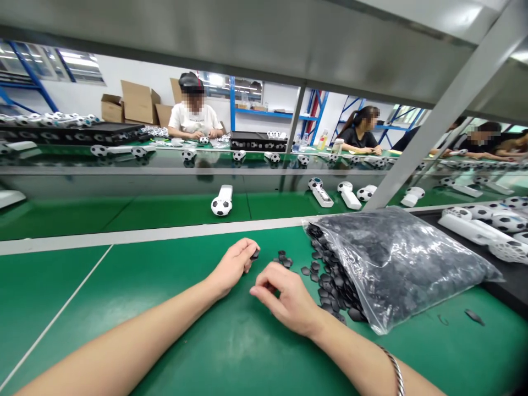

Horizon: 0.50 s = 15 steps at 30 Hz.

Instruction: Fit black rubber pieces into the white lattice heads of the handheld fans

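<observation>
My left hand (236, 263) is closed on a small black pentagonal piece (255, 254), pinched between thumb and fingers above the green table. To its right, my right hand (284, 294) hovers with its fingers curled; whether anything sits inside them is hidden. Just beyond that hand lie a few loose black pieces (284, 259). A larger heap of the same black pieces (335, 286) spills from the mouth of a clear plastic bag (406, 264), which lies on its side and looks full of dark contents.
Beyond the table's pale edge, a green conveyor (177, 208) carries white handled items with football-patterned heads (221, 205). A black tray (513, 275) with more stands at right. A slanted metal post (437, 110) rises behind the bag. Several people work across the line.
</observation>
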Tool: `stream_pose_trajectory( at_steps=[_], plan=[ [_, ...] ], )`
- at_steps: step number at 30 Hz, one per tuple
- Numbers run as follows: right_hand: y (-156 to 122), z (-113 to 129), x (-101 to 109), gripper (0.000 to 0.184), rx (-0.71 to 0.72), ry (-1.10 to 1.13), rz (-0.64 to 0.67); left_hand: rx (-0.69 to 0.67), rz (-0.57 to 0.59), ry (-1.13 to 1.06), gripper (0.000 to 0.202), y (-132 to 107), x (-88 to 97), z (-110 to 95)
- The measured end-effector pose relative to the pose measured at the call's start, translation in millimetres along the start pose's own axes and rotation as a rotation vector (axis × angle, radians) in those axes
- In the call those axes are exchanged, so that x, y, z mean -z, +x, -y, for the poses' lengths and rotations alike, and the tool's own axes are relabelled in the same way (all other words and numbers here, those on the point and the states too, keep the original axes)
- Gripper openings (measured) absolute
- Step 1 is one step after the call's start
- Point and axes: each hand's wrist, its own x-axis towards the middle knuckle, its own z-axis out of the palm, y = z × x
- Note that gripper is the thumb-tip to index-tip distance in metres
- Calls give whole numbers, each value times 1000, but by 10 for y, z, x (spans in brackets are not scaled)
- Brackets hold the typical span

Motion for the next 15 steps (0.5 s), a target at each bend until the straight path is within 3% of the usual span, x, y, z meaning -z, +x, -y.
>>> stream_pose_trajectory(
  at_steps=[2,5,10,15],
  plan=[
    [14,-29,-4,6,-135,19,-111,47,106,-37,29,-30,-21,-10],
    [33,-99,-22,16,-293,89,-224,58,182,-24,31,-65,-55,12],
    [54,-197,-51,18,-411,374,-178,34,160,-79,31,-58,-57,83],
    [65,-248,-52,19,-414,471,-181,11,158,-77,33,-71,-46,89]
  ],
)
